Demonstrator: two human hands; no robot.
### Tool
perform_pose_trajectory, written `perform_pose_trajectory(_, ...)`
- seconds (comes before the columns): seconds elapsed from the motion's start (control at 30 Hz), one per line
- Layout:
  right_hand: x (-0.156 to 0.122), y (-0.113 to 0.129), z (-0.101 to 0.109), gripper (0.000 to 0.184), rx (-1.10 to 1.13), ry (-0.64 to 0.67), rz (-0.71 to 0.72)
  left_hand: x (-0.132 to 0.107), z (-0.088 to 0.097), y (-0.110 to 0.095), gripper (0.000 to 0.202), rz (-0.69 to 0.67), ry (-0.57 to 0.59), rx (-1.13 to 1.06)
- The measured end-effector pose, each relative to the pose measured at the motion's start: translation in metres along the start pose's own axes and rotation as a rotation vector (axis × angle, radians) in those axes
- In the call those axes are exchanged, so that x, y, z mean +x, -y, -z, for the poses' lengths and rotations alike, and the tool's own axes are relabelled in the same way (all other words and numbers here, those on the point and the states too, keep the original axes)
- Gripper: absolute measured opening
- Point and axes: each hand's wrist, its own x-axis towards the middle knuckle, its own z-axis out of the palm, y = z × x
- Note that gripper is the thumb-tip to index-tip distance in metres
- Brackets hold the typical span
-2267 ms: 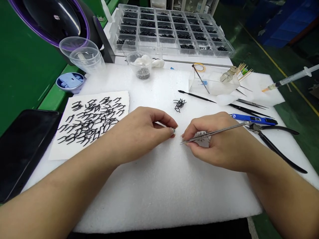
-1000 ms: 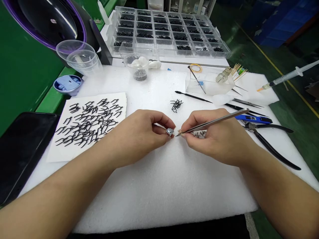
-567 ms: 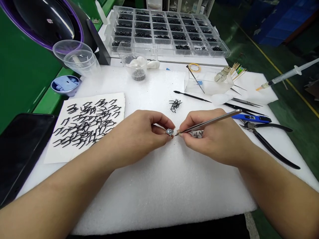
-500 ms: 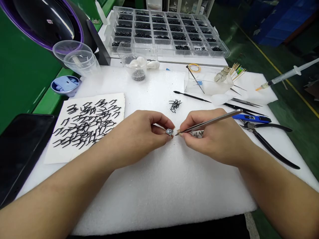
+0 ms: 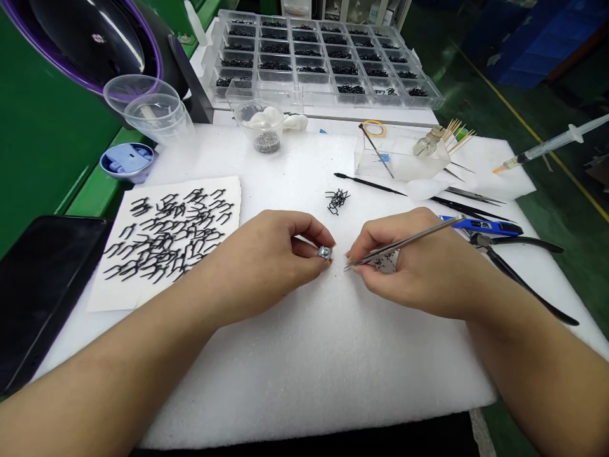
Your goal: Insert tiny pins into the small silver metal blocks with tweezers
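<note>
Between its thumb and fingers, my left hand (image 5: 273,260) pinches a small shiny metal piece (image 5: 325,252), too small to name. My right hand (image 5: 413,266) grips a pair of metal tweezers (image 5: 404,242), held like a pen. The tweezers' tips point down and left, a short way right of the metal piece and apart from it. Tiny dark parts (image 5: 384,262) lie partly hidden behind my right fingers. Beyond both hands sits a little heap of bent black wire pieces (image 5: 337,200) on the white foam mat (image 5: 304,368).
At left, a white sheet (image 5: 111,297) bears rows of black wire pieces. A clear compartment box (image 5: 318,98) stands at the back. On the right lie cutting pliers (image 5: 528,285), a blue pen-like tool (image 5: 480,225) and a syringe (image 5: 547,149). A clear cup (image 5: 259,130) stands behind the heap.
The tweezers' tips have moved right and slightly down, away from the metal piece. My right hand has shifted a little to the right. My left hand keeps its pinch.
</note>
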Motion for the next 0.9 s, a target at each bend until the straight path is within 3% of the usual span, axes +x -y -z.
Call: perform_pose_trajectory(0.9,-0.0003,0.0025,-0.0014,0.016,0.038,-0.005,-0.012,0.0013,-0.0001,0.0011,0.024,-0.026,0.016,0.014)
